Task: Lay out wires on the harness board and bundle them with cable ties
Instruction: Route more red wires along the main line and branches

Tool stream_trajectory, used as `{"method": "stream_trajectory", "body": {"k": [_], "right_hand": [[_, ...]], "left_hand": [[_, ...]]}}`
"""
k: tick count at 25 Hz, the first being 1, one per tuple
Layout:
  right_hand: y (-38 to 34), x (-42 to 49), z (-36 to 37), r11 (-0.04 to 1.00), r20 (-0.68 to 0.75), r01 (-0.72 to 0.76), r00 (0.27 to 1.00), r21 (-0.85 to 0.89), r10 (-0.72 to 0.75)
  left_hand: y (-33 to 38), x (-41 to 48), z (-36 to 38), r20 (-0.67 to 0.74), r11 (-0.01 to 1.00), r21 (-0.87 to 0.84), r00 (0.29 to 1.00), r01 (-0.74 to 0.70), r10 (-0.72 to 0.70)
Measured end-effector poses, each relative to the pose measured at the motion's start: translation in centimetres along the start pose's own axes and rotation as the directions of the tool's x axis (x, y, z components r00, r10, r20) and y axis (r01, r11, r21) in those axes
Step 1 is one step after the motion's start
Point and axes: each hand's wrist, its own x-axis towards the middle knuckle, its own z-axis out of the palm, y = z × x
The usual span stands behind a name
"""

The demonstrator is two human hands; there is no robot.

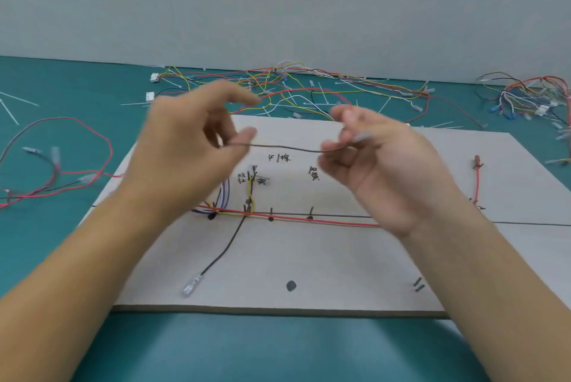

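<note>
A pale harness board lies flat on the teal table, marked with black lines, dots and handwritten labels. Above it I hold a thin dark brown wire stretched between both hands. My left hand pinches its left end between thumb and fingers. My right hand pinches the right end, where a clear terminal sleeve shows. On the board, a red wire runs along the horizontal line, with yellow and blue wires at the left junction and a black wire ending in a clear terminal.
A tangle of coloured wires and white cable ties lies behind the board. Another wire bundle sits at the far right. Red and dark wires loop on the table to the left. A short red wire lies at the board's right.
</note>
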Motion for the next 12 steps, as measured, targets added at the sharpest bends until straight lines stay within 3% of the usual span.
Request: {"method": "stream_trajectory", "body": {"k": [3, 6, 9, 12], "right_hand": [[-2.7, 0.9, -2.6, 0.956, -0.129, -0.012, 0.99, 0.294, 0.052], [-4.5, 1.5, -5.1, 0.913, -0.129, 0.012, 0.991, 0.407, 0.045], [-5.2, 1.7, -6.2, 0.912, -0.13, 0.077, 0.991, 0.403, -0.027], [-5.4, 1.9, -6.7, 0.88, -0.227, 0.174, 0.971, 0.442, -0.078]], "left_hand": [[-2.3, 1.1, -1.8, -0.143, 0.978, 0.048, 0.97, 0.203, -0.195], [-4.7, 1.8, -2.9, -0.161, 0.905, 0.089, 0.902, 0.417, -0.4], [-6.0, 1.8, -3.9, -0.097, 0.851, 0.129, 0.86, 0.51, -0.501], [-6.9, 1.8, -5.2, 0.056, 0.809, 0.221, 0.821, 0.545, -0.568]]}}
